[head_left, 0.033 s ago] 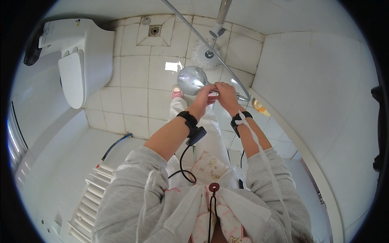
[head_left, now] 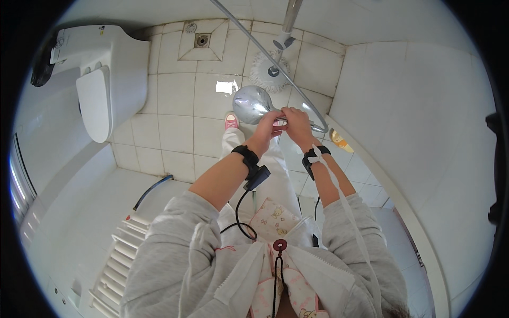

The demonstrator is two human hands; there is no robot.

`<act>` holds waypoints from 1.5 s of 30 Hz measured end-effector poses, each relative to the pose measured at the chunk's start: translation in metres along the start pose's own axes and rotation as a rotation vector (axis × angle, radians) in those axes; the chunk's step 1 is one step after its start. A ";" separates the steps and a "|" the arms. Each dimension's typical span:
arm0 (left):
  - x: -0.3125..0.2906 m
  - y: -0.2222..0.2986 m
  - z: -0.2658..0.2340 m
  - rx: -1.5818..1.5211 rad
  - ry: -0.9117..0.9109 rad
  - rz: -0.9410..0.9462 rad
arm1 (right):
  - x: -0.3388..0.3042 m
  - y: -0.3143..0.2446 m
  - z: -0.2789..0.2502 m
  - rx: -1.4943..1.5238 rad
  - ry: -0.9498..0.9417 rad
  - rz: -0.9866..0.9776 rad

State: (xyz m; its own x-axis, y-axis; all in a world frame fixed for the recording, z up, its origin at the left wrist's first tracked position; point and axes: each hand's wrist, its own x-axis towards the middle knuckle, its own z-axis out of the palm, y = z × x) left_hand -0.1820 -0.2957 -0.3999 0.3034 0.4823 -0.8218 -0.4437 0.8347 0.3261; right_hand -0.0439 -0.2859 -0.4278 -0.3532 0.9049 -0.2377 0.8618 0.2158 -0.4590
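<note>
A chrome shower head point(head_left: 251, 105) with a broad round head is held out over the tiled floor, its handle pointing right. My left hand point(head_left: 264, 131) is closed round the handle just behind the head. Farther along the same handle, my right hand point(head_left: 296, 124) is closed too, beside the left. A grey metal shower hose point(head_left: 299, 91) joins the handle's right end and runs up to the top edge. My fingers hide most of the handle. Black straps with small devices sit on both my wrists.
A white toilet point(head_left: 114, 79) stands at the far left. A floor drain point(head_left: 202, 40) lies at the back, with a mop point(head_left: 269, 72) right of it. A white radiator point(head_left: 119, 249) is at lower left. To my right runs a raised white edge point(head_left: 395, 183), with an orange-yellow item point(head_left: 341, 140) beside it.
</note>
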 end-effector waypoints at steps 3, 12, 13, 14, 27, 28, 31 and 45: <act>0.003 0.002 0.006 -0.019 -0.060 0.015 | 0.002 0.006 -0.009 -0.013 0.011 0.022; 0.014 0.011 0.021 -0.069 -0.120 0.059 | 0.011 0.017 -0.026 -0.038 0.089 0.016; 0.015 0.012 0.022 -0.074 -0.115 0.056 | 0.013 0.017 -0.027 -0.038 0.088 0.024; 0.015 0.013 0.022 -0.079 -0.121 0.067 | 0.014 0.017 -0.028 -0.031 0.110 0.008; 0.012 0.031 0.010 -0.125 -0.070 0.156 | 0.037 -0.006 -0.028 0.041 0.197 -0.019; 0.011 0.032 0.009 -0.126 -0.057 0.163 | 0.038 -0.008 -0.027 0.044 0.200 -0.022; 0.008 0.035 0.004 -0.136 -0.029 0.185 | 0.042 -0.015 -0.025 0.052 0.216 -0.034; -0.002 0.043 -0.014 -0.188 0.025 0.236 | 0.057 -0.034 -0.017 0.049 0.135 -0.067</act>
State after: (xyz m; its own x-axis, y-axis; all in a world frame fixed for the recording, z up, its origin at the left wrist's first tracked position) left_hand -0.2132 -0.2641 -0.3909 0.1533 0.6487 -0.7454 -0.6489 0.6350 0.4191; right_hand -0.0876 -0.2353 -0.4110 -0.3547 0.9307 -0.0892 0.8178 0.2626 -0.5121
